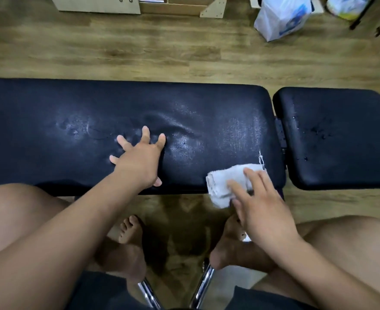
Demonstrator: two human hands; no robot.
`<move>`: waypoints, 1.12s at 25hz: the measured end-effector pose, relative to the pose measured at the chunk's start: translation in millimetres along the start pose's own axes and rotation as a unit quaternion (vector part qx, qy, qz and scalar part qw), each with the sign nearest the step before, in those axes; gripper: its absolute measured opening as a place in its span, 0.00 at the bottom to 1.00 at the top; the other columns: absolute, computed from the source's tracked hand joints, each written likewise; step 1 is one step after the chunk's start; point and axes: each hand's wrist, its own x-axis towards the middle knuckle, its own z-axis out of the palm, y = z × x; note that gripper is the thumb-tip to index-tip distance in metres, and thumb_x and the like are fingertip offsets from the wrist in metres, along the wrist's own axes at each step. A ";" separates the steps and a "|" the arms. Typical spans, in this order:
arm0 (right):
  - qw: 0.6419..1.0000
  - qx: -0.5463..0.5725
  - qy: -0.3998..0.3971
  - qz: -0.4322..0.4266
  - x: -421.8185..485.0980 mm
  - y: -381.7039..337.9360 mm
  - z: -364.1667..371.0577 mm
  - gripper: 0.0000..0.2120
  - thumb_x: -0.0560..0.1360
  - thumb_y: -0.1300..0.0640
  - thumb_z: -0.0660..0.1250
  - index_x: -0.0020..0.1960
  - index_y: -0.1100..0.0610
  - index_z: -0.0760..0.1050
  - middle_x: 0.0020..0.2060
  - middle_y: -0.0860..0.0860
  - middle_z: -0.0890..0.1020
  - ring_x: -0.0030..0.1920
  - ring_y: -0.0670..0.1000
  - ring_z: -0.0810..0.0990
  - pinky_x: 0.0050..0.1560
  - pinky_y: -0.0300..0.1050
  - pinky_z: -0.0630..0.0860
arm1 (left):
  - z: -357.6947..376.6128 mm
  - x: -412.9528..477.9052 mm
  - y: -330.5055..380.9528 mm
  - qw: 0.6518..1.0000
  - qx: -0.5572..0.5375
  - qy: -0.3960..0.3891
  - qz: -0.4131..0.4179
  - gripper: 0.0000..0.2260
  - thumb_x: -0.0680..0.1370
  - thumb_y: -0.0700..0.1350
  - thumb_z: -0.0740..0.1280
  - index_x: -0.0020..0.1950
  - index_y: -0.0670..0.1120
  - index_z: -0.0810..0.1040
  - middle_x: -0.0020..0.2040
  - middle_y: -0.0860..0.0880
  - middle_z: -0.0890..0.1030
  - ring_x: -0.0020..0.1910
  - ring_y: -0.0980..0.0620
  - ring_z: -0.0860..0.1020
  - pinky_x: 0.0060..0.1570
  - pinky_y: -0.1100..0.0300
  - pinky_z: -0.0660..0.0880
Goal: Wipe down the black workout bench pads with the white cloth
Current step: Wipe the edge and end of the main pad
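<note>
Two black pads lie end to end, a long pad [50, 108] and a short pad [341, 142]. One white cloth [225, 177] overhangs the long pad's near right edge, pressed by the right hand [265, 215] with straight fingers. The left hand [139, 162] rests mid-pad, fingers spread.

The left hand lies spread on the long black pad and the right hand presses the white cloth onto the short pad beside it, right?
Not quite: the head view shows the right hand pressing the white cloth onto the long black pad, at its near right corner, not the short pad. The left hand part is right.
</note>
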 end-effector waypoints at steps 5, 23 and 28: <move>0.998 0.049 0.044 0.026 75.7 52.8 -11.0 0.12 0.74 0.59 0.61 0.53 0.56 0.80 0.56 0.59 0.80 0.54 0.65 0.78 0.48 0.55 0.80 | 3.5 4.1 1.3 1.000 0.008 0.005 -0.005 0.53 0.67 0.43 0.79 0.79 0.59 0.45 0.79 0.51 0.37 0.74 0.24 0.42 0.60 0.22 0.61; 0.989 0.086 0.123 0.014 28.0 21.0 6.3 0.10 0.70 0.61 0.68 0.50 0.57 0.82 0.51 0.55 0.80 0.52 0.60 0.77 0.51 0.53 0.76 | -0.1 1.0 -3.3 1.000 0.011 0.000 0.019 0.54 0.69 0.46 0.79 0.79 0.59 0.41 0.79 0.48 0.34 0.73 0.22 0.42 0.61 0.23 0.62; 0.992 0.062 0.113 0.011 111.2 9.2 4.7 0.10 0.67 0.61 0.65 0.46 0.58 0.81 0.46 0.56 0.81 0.49 0.62 0.77 0.44 0.49 0.74 | -0.9 7.0 -0.2 1.000 -0.017 -0.019 0.007 0.55 0.68 0.40 0.79 0.79 0.58 0.41 0.79 0.47 0.32 0.72 0.22 0.38 0.60 0.20 0.58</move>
